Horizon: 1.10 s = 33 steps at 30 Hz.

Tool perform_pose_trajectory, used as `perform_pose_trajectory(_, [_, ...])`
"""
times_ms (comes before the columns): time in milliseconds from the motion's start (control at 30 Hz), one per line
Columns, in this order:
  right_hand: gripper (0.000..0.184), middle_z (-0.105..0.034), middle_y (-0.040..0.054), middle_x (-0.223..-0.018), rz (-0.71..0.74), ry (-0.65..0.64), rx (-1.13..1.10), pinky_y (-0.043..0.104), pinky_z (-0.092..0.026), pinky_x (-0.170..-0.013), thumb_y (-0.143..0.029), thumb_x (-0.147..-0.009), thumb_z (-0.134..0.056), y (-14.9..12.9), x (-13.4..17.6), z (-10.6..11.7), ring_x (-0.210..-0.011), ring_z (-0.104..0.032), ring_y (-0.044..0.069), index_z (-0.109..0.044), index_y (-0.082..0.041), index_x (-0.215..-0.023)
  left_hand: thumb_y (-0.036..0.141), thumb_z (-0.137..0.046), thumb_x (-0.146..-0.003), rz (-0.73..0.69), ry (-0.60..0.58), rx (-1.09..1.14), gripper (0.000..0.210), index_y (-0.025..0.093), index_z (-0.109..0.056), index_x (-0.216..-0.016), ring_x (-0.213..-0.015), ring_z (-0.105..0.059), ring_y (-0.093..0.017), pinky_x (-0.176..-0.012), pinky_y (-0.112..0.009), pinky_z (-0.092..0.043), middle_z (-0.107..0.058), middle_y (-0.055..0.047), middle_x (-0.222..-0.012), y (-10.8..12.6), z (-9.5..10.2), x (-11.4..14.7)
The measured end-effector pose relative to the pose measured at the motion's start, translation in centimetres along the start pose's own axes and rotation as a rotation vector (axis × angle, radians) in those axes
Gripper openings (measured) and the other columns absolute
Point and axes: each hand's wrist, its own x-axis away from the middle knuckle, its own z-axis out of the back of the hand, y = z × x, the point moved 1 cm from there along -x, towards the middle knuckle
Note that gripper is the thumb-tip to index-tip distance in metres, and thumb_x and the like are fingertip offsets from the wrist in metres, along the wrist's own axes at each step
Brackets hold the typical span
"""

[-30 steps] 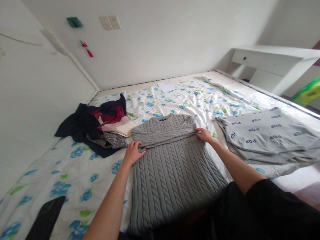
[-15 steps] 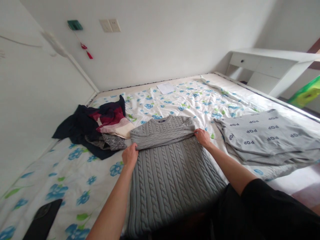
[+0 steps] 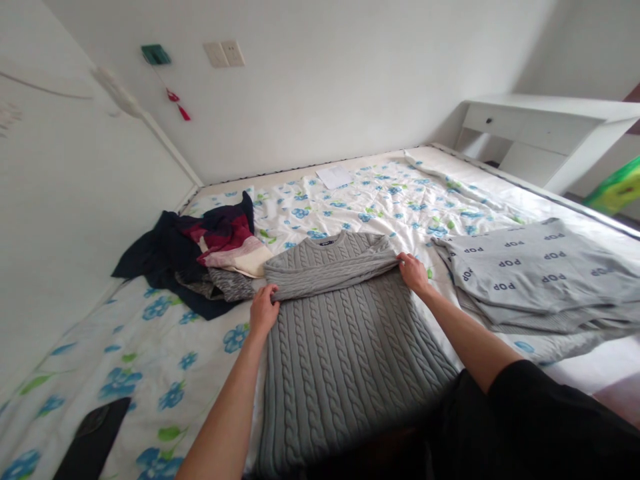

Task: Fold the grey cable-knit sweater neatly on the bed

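A grey cable-knit sweater (image 3: pixel 345 360) lies flat in front of me, its neckline at the far side and its sleeves folded across the chest. At the left edge of the folded sleeves, my left hand (image 3: pixel 263 312) pinches the knit. My right hand (image 3: pixel 413 272) grips the sleeve's end at the other edge, where the cloth is drawn out a little past the sweater's side. The lower hem is hidden near my dark clothing.
A heap of dark, red and cream clothes (image 3: pixel 200 247) lies to the left. On the right rests a folded grey "POP" garment (image 3: pixel 525 267). A black phone (image 3: pixel 95 437) is at the near left. White paper (image 3: pixel 334 177) lies on the flowered sheet (image 3: pixel 210 393); beyond stands a white desk (image 3: pixel 545 133).
My right hand has drawn the sleeve end slightly to the right, away from the sweater's side. My left hand's fingers have shifted a little on the left edge. The view has moved slightly.
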Motion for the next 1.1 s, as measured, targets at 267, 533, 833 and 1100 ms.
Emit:
perform_pose_trajectory(267, [0.044, -0.076, 0.0153, -0.142, 0.009, -0.060, 0.027, 0.034, -0.053, -0.099, -0.014, -0.106, -0.059, 0.8, 0.2, -0.3, -0.119, -0.074, 0.030, -0.078, -0.025, -0.144, 0.033, -0.070, -0.099, -0.077, 0.028, -0.174, 0.021, 0.026, -0.068, -0.118, -0.131, -0.064, -0.038, -0.121, -0.049, -0.051, -0.069, -0.014, -0.124, 1.6, 0.3, 2.1])
perform_pose_trajectory(533, [0.043, -0.077, 0.0147, -0.139, 0.000, -0.085, 0.068, 0.033, -0.052, -0.094, -0.017, -0.109, -0.058, 0.7, 0.4, -0.3, -0.118, -0.074, 0.029, -0.077, -0.025, -0.146, 0.020, -0.051, -0.107, -0.051, -0.077, -0.230, 0.035, 0.025, -0.081, -0.122, -0.109, -0.075, -0.028, -0.098, -0.037, -0.054, -0.082, -0.010, -0.120, 1.5, 1.3, 2.2])
perform_pose_trajectory(833, [0.043, -0.077, 0.0131, -0.144, -0.058, -0.090, 0.110, 0.034, -0.055, -0.096, -0.019, -0.109, -0.053, -0.2, 0.5, 1.0, -0.119, -0.076, 0.029, -0.080, -0.026, -0.142, 0.018, -0.061, -0.095, -0.103, 0.002, -0.323, 0.020, 0.023, -0.080, -0.095, -0.110, -0.072, -0.032, -0.101, -0.039, -0.055, -0.080, -0.012, -0.115, -0.4, 2.0, 0.1])
perform_pose_trajectory(1100, [0.044, -0.078, 0.0135, -0.141, -0.033, -0.098, 0.127, 0.033, -0.055, -0.097, -0.018, -0.105, -0.056, -0.3, 0.7, 1.0, -0.121, -0.076, 0.029, -0.078, -0.024, -0.142, 0.024, -0.067, -0.096, -0.178, -0.116, -0.148, 0.023, 0.025, -0.077, -0.116, -0.119, -0.070, -0.033, -0.109, -0.042, -0.055, -0.079, -0.010, -0.123, 0.0, 0.1, -0.4])
